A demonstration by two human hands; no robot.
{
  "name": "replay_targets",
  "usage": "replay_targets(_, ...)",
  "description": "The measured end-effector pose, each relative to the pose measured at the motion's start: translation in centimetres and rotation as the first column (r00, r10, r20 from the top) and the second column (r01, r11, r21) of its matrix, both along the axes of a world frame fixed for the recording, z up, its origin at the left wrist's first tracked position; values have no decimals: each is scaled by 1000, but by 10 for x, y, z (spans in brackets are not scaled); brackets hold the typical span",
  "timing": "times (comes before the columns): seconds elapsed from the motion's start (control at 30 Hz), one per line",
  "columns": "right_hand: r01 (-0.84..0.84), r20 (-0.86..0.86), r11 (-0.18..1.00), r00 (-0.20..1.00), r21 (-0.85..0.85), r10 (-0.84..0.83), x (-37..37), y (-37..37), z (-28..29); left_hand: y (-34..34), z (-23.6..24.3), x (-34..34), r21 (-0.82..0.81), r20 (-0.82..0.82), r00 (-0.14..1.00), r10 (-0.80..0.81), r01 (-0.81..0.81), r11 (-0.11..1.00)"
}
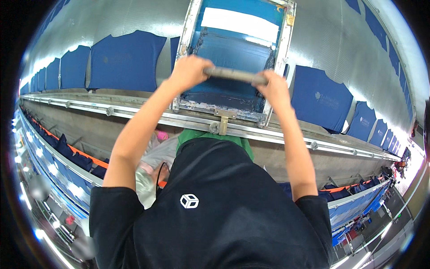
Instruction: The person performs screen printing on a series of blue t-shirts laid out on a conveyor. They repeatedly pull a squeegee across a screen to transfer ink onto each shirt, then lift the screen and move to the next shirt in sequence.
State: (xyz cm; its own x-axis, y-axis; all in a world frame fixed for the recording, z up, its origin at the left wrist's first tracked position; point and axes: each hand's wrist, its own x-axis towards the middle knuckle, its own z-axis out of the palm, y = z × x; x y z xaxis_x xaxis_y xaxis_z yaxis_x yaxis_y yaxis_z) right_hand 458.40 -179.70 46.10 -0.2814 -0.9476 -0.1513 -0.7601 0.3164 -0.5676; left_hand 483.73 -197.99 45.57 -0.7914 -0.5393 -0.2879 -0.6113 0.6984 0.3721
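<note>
Both of my hands grip a squeegee (235, 75) by its long, pale handle, held crosswise over a screen-printing frame (286, 38). My left hand (190, 72) is closed around its left end, and my right hand (274, 88) around its right end. The frame has light metal sides and a blue mesh (242, 45) with a bright reflection at the far part. Dark ink is smeared along the inner edges and the near end of the mesh. Whether the squeegee's blade touches the mesh is hidden beneath the handle and my hands.
Dark blue fabric pieces (125, 60) lie in a row on the long silvery table (134, 20), some with a small print. A metal rail (152, 117) with round knobs runs along its near edge; a bracket (223, 122) meets the frame there. Behind me stands another fabric-laden table (85, 172).
</note>
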Motion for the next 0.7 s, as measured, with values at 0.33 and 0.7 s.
replay_targets(0.33, 18, -220, 993, 974, -119, -44, -39, -48, -31, -54, -22, -49, -183, -32, 998, -54, 47, 982)
replay_targets(0.7, -38, -13, 995, 999, -91, 37, 59, 80, -8, 79, -2, 50, -62, -53, 993, -101, 98, 993)
